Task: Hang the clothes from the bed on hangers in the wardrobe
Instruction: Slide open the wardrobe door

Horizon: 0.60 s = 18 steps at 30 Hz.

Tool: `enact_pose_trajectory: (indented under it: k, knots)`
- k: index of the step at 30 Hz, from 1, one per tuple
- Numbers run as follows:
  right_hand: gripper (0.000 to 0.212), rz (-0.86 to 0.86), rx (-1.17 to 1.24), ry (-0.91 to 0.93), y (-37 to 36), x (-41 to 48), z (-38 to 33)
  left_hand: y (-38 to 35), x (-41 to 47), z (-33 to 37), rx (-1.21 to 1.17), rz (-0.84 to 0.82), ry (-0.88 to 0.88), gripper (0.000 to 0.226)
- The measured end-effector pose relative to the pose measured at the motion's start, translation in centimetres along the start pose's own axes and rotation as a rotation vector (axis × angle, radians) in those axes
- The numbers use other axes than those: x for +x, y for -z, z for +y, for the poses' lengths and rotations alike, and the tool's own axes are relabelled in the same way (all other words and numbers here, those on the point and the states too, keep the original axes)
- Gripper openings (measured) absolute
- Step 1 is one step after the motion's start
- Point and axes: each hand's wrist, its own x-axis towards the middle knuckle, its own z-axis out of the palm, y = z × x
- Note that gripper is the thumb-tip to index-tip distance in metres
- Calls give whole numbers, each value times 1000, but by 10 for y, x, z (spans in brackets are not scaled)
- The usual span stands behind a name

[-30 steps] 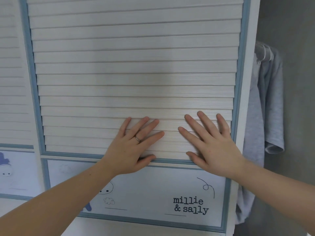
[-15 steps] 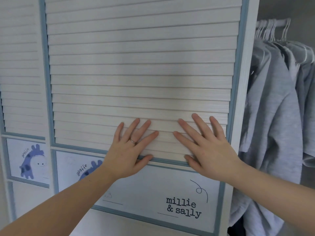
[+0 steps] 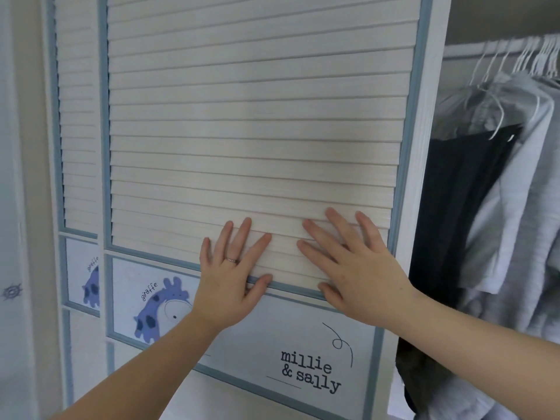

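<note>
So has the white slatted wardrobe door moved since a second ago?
Yes, the white slatted door slid left, overlapping the rear door panel and exposing more hanging grey clothes.

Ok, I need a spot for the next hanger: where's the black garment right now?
In the head view, the black garment hangs at the right, between the slatted door and the grey clothes.

I had a single view — the wide-angle head camera, worn by the person, looking forward and slightly down. It faced the slatted wardrobe door [image 3: 257, 131] from close up, near enough that the left hand [image 3: 230, 277] and right hand [image 3: 354, 268] lay flat on it toward 6 o'clock. At 3 o'clock the frame took in the hanging clothes [image 3: 521, 237] inside.
</note>
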Motion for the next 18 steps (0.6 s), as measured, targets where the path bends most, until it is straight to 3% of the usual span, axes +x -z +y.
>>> enact_pose_trajectory:
  k: [11, 18]
  knots:
    - [77, -3, 63, 9, -4, 49, -37, 4, -15, -29, -74, -51, 274, 67]
    - [76, 10, 98, 11, -12, 81, -62, 13, -20, -61, -109, -64, 313, 68]
